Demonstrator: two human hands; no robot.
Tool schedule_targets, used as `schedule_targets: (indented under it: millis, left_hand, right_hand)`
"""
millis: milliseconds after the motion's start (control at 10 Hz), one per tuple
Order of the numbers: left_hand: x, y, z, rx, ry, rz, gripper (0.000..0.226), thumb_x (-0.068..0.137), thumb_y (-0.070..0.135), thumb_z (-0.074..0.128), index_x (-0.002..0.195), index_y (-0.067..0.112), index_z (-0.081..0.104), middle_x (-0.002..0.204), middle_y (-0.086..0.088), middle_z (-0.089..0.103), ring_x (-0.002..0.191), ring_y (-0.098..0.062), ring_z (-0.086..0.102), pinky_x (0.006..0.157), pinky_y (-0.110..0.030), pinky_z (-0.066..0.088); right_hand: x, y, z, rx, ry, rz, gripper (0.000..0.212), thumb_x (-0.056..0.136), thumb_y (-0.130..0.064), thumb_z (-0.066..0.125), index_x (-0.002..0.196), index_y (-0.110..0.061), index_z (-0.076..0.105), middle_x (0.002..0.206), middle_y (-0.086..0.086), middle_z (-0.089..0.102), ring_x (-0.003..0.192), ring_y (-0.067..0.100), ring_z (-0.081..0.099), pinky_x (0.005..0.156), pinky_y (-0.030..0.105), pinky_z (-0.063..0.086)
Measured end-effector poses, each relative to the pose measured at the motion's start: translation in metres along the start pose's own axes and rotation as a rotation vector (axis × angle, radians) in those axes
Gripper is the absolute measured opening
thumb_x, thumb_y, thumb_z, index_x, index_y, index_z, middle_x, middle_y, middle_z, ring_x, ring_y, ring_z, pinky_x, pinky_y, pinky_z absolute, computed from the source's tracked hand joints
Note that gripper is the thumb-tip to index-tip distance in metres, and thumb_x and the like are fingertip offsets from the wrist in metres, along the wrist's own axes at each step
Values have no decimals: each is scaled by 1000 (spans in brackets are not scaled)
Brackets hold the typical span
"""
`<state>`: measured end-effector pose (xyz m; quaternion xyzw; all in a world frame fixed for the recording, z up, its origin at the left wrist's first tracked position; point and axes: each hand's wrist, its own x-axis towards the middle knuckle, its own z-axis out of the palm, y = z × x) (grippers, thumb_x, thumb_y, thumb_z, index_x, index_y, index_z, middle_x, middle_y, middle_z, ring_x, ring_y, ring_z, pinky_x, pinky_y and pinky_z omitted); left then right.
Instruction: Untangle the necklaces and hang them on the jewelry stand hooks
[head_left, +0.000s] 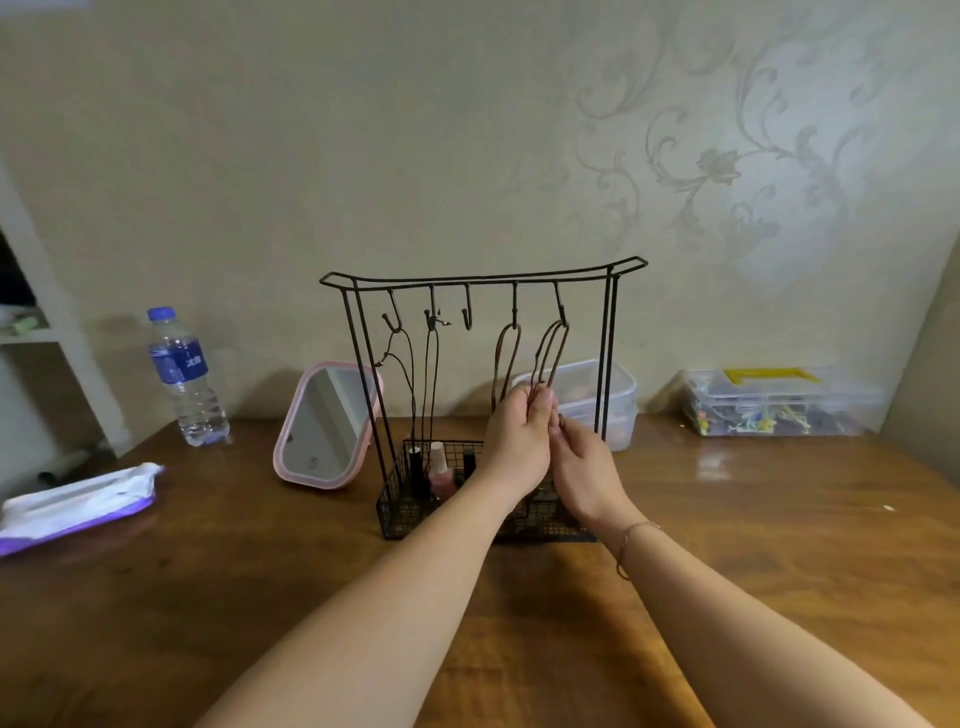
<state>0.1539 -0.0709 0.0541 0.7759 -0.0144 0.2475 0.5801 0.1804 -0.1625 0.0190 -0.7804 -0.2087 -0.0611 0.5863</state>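
Hanging from the two rightmost hooks of the jewelry stand, the brown necklaces look nearly sorted; two dark cords already hang at left, one hook bare. Left hand pinches the brown strands low down, right hand touching beside it, fingers curled at their ends.

Domestic room, likely a bedroom or dressing area. Indicators: damask-patterned wallpaper; varnished wooden table; wire jewelry stand with nail polish bottle in its basket; pink-framed vanity mirror; water bottle; wet-wipes pack; clear plastic storage boxes.
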Motion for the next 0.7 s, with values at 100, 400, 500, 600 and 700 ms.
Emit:
schedule_targets:
  millis: [100,400,500,600,700]
  left_hand:
    - [-5,-5,2,110,-39,-2,24,106,25,39,86,17,50,78,10,55,73,2,52,65,-5,38]
    - [-12,-21,19,227,-134,-83,20,105,28,41,101,15,55,101,-3,61,90,-13,57,73,-20,40]
    - [-13,-27,26,274,-146,-151,26,102,36,45,115,15,54,110,-6,63,101,-22,59,84,-31,45]
    - [-22,-23,22,354,-153,-185,53,99,45,50,140,12,43,133,-8,57,120,-22,55,101,-35,45]
    - [-43,-20,15,442,-105,-115,65,99,45,48,152,15,27,153,-4,41,140,-21,39,114,-35,32]
  right_hand:
    - [-4,-8,0,-293,-86,-46,10,94,-19,51,91,-15,60,73,-7,63,68,8,60,54,16,42]
    - [-43,-9,-18,-615,-121,-192,26,82,-1,56,102,-8,70,103,4,66,91,16,62,78,19,51]
    - [-55,-2,-29,-645,-113,-181,24,85,-1,53,97,-12,71,104,-3,63,84,12,61,71,13,49]
    - [-64,3,-38,-738,-123,-156,32,84,-1,48,100,-14,73,123,-2,63,100,18,65,83,26,55]
    - [-76,3,-49,-734,-50,-149,36,84,-2,47,104,-14,75,128,-2,63,111,18,62,95,27,51]
